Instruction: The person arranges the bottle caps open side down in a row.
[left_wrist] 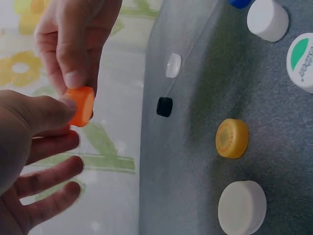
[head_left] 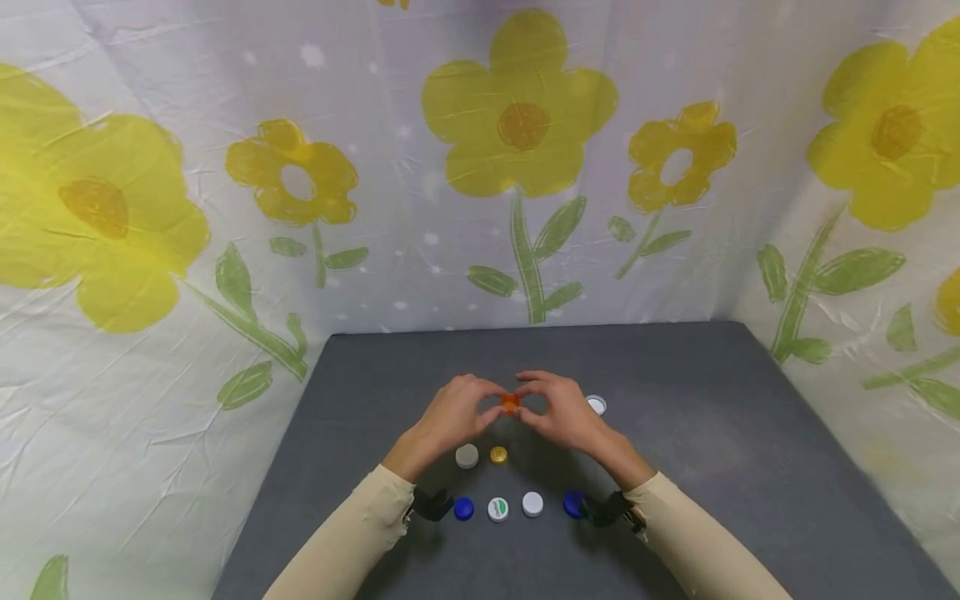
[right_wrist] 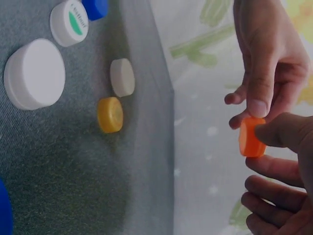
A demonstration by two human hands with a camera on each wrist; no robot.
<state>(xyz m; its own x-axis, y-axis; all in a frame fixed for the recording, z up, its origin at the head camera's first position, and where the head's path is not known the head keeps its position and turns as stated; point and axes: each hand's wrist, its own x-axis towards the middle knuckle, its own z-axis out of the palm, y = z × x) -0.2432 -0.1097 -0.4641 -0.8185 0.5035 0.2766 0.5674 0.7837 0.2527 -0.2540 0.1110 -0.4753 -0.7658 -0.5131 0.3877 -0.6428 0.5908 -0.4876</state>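
Note:
An orange bottle cap (head_left: 510, 403) is held up over the dark table between both hands. My left hand (head_left: 459, 410) pinches its left side between thumb and forefinger. From the other side my right hand (head_left: 562, 410) pinches the same cap. In the left wrist view the orange cap (left_wrist: 83, 105) sits between the fingertips, and the left hand's other fingers are spread. The right wrist view shows the cap's (right_wrist: 252, 138) flat face turned toward the table. Below the hands lie a yellow cap (head_left: 498, 455) and a greyish-white cap (head_left: 467, 456).
Nearer me runs a row: a blue cap (head_left: 463, 508), a white cap with green print (head_left: 498, 509), a plain white cap (head_left: 532, 504) and another blue cap (head_left: 574, 504). A white cap (head_left: 596, 405) lies beyond the right hand; a black cap (left_wrist: 165, 106) shows in the left wrist view.

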